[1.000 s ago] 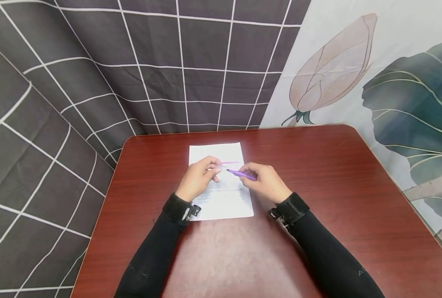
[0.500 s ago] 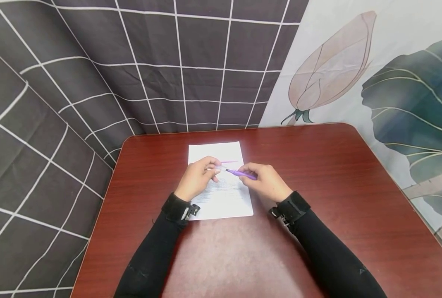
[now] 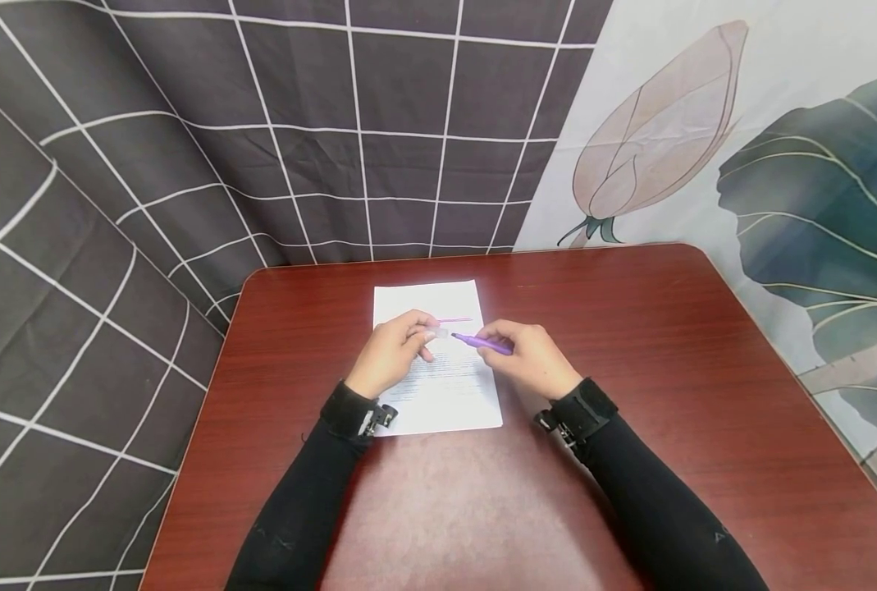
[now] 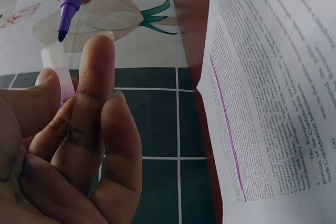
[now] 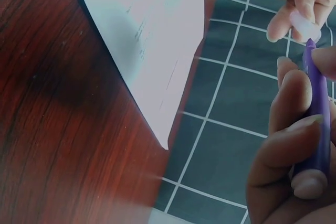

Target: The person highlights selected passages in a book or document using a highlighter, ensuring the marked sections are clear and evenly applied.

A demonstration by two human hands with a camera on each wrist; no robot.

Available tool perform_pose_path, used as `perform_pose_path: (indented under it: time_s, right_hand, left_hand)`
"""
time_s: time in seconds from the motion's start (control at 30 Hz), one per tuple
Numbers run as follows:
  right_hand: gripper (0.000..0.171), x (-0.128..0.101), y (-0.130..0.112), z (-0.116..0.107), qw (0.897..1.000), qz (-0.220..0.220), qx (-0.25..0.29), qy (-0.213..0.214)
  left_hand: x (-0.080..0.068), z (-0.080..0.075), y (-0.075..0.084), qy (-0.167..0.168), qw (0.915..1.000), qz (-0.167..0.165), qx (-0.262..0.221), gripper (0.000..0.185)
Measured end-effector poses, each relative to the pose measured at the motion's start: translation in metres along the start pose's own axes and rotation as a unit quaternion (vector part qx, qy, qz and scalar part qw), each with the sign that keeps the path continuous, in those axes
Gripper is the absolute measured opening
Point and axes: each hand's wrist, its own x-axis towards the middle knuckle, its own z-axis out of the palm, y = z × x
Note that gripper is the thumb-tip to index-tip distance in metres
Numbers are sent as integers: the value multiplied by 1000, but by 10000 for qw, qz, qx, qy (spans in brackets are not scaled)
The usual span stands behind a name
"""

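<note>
My right hand (image 3: 530, 361) grips the light, stiff purple plastic highlighter (image 3: 482, 342) mid-barrel above the white printed sheet (image 3: 449, 394); my left hand (image 3: 394, 353) pinches its small, slippery clear cap (image 3: 438, 332), tip just apart.

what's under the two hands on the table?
A white printed paper sheet lies flat on the dark red wooden table, one line marked purple. Above it, the left hand pinches a clear cap; the right hand holds a purple highlighter pen. Text beneath the hands is hidden.
</note>
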Motion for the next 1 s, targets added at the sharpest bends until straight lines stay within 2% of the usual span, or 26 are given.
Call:
perform_pose_path:
  time_s: [0.2,0.37,0.47,0.53,0.7,0.83,1.0]
  right_hand:
    - [20,0,-1,0,10000,-30,-8,-1]
    - [20,0,1,0,10000,41,-6,13]
    - [20,1,3,1,10000,83,-7,-22]
    - [20,0,3,1,9999,103,-11,-47]
    - [21,-1,4,0,9999,109,-5,-78]
    - [20,-1,4,0,9999,110,-25,-109]
    - [21,-1,5,-1,9998,87,-70,-170]
  left_hand:
    - [0,0,-1,-47,10000,3,-48,25]
    - [2,0,-2,232,9994,-57,236,25]
    - [2,-2,-3,326,9993,-147,133,29]
    - [2,-2,-3,296,9994,-157,17,36]
    - [2,-3,-2,42,9999,134,-42,50]
    - [2,-3,-1,-211,9996,176,-47,45]
    - [2,-1,-2,-121,9997,-137,-162,23]
